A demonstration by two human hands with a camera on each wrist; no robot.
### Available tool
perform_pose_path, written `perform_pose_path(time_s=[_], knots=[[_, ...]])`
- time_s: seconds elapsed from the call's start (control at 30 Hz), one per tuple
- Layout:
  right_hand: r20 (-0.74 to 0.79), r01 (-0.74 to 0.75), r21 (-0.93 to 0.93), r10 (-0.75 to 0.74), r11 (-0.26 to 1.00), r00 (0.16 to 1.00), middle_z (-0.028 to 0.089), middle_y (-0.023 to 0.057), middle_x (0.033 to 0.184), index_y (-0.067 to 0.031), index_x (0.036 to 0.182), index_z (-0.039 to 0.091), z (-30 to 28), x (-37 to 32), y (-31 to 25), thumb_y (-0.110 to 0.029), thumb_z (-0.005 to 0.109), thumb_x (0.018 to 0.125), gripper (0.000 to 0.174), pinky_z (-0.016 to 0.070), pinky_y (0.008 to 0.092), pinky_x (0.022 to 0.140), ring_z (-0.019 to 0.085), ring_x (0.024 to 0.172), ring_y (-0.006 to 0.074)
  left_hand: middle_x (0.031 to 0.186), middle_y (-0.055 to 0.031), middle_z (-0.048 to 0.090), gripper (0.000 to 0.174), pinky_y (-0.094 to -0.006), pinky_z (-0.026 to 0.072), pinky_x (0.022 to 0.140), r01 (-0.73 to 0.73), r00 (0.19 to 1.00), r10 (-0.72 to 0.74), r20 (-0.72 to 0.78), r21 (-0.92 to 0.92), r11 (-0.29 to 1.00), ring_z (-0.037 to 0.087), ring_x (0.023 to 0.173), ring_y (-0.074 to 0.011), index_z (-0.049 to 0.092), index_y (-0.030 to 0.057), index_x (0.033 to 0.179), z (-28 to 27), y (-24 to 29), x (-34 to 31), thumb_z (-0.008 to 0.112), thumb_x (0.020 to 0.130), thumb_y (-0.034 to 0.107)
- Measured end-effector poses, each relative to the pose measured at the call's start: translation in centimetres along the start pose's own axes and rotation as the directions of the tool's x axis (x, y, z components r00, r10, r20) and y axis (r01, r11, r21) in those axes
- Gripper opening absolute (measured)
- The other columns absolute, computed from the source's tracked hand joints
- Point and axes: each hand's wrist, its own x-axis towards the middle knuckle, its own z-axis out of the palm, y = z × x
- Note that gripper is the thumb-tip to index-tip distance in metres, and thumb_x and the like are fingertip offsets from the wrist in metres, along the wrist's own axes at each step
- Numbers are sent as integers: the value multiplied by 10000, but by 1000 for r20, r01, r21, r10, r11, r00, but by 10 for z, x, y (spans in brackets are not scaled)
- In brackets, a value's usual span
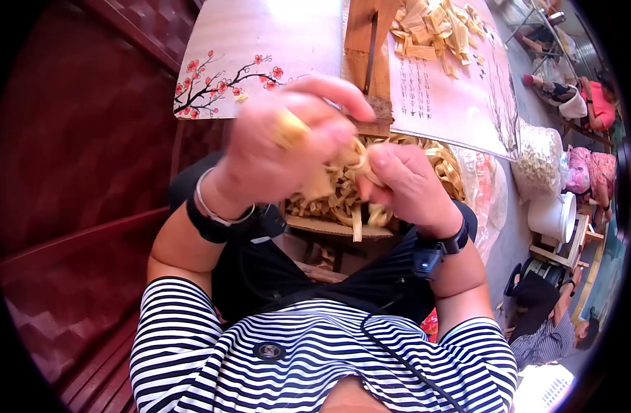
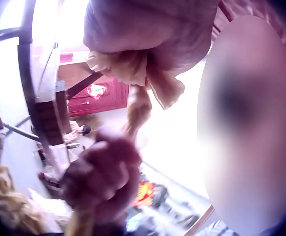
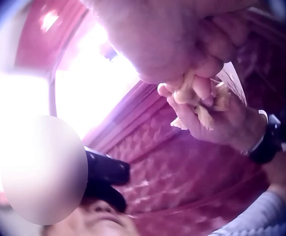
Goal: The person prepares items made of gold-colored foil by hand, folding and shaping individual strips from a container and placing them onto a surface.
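A pale yellow, flat, pliable strip (image 1: 359,160) runs between the two hands, bunched and twisted where they meet. My left hand (image 1: 281,148), blurred by motion, grips one part of it, and yellow folds stick out between its fingers. Close on the other side, my right hand (image 1: 413,180) pinches the strip between thumb and curled fingers. The left wrist view shows the twisted strip (image 2: 138,108) stretched between the hands. In the right wrist view a loop of the strip (image 3: 186,93) sits at the fingertips. Below both hands lies a heap of long yellow strips (image 1: 343,193).
Ahead is a table with a blossom-printed top (image 1: 260,31) and a slotted wooden bar (image 1: 376,58) across it. Short cut strips (image 1: 432,31) are piled at its right. A dark red panelled surface (image 1: 74,151) stands at left. People, a white bucket (image 1: 553,217) and a full bag (image 1: 538,162) are at right.
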Motion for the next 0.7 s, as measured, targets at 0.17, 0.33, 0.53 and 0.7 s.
perform_pose_path(time_s=[0.17,0.33,0.53,0.7], knots=[[102,-91,441,51,893,993,378,-46,521,-48,774,589,-2,1,5,-439,444,998,473,203,213,411,278,427,45,993,-99,646,122,-226,475,649,242,945,-301,-131,-342,908,571,714,-86,649,-42,854,-10,0,-2,611,881,71],[14,-134,357,139,924,990,392,-57,543,-59,793,619,0,5,-3,-364,547,967,359,210,206,424,297,454,39,889,-45,646,329,-209,509,710,528,847,-446,289,-549,648,617,810,-82,580,3,1094,-4,-15,-6,738,821,95],[-352,128,-116,-161,985,922,537,-46,628,-31,862,655,-5,4,-7,-218,694,885,192,285,174,464,421,544,5,744,-8,627,79,-201,493,592,538,831,-542,126,-437,721,605,661,-79,628,22,891,4,-8,-6,677,830,29],[-554,227,-455,-473,861,685,544,-63,634,-18,875,655,-24,21,-18,-109,737,839,127,349,170,508,441,564,5,724,-10,633,109,-195,452,544,423,886,-436,-158,-106,900,575,634,-54,665,16,947,2,-22,20,636,873,91]])
